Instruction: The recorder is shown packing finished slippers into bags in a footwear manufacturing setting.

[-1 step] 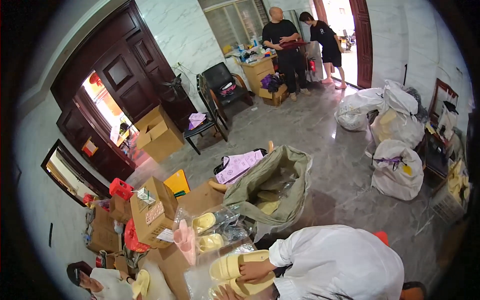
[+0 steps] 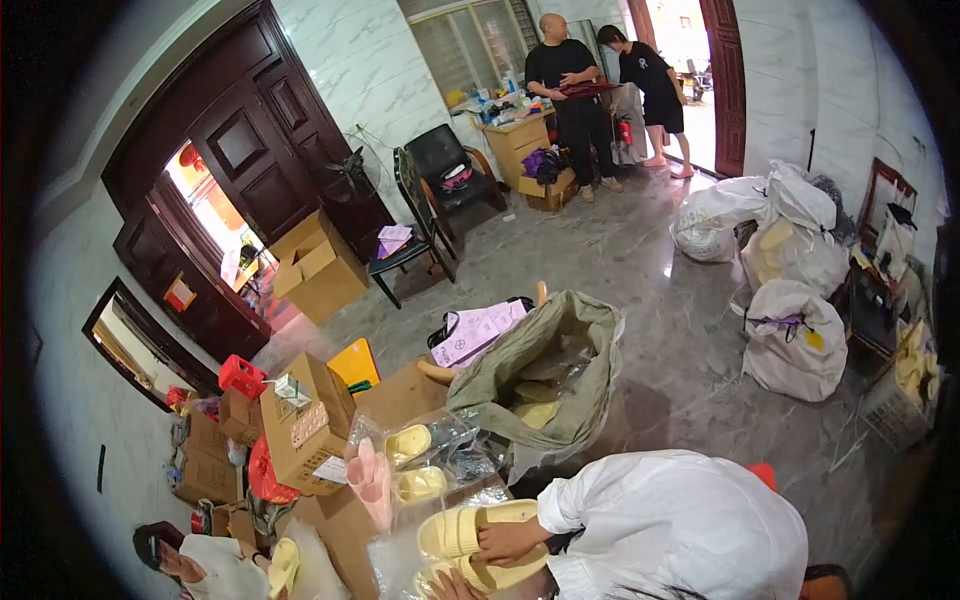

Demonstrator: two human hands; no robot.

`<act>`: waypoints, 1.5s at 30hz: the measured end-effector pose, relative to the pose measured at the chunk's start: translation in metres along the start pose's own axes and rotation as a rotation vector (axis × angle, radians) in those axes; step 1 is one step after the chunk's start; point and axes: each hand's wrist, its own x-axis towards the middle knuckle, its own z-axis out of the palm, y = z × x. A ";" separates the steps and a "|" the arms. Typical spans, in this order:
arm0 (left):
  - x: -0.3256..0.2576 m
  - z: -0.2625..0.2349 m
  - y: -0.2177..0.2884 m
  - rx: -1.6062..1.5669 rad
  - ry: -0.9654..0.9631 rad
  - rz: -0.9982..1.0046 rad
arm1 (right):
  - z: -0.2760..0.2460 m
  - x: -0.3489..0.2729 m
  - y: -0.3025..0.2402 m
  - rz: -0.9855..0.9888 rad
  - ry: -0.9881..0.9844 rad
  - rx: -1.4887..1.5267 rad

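Observation:
At the bottom edge, a pair of pale yellow slippers (image 2: 455, 533) lies on clear plastic over cardboard. My right hand (image 2: 511, 540), in a white sleeve, grips the pair from the right, its fingers curled over the footbeds. Lower down, my left hand (image 2: 455, 586) is on the nearer slipper; the frame edge cuts it off. Just beyond are a yellow slipper (image 2: 409, 445) and another yellow slipper (image 2: 421, 485), both in clear plastic. Pink slippers (image 2: 370, 483) stand beside these on the left.
An olive sack (image 2: 590, 400) with yellow slippers inside gapes behind the work spot. Cardboard boxes (image 2: 308, 425) crowd the left. A co-worker (image 2: 205, 565) at lower left has a yellow slipper (image 2: 284, 567). Stuffed white sacks (image 2: 797, 350) stand right. Two people are near the far doorway.

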 end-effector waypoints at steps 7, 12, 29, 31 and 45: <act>0.016 -0.019 0.026 -0.018 0.120 0.040 | 0.001 0.013 -0.007 0.092 -0.177 -0.051; 0.020 -0.027 0.026 -0.017 0.149 0.052 | -0.009 0.022 -0.011 0.176 -0.087 -0.099; 0.008 -0.013 0.033 0.088 0.182 -0.072 | -0.022 0.026 -0.018 0.454 -0.331 0.016; 0.006 -0.012 0.031 0.073 0.171 -0.078 | 0.012 0.010 -0.004 0.417 -0.123 -0.040; 0.014 -0.023 0.026 0.165 0.215 -0.123 | -0.021 0.007 -0.007 0.090 -0.109 -0.102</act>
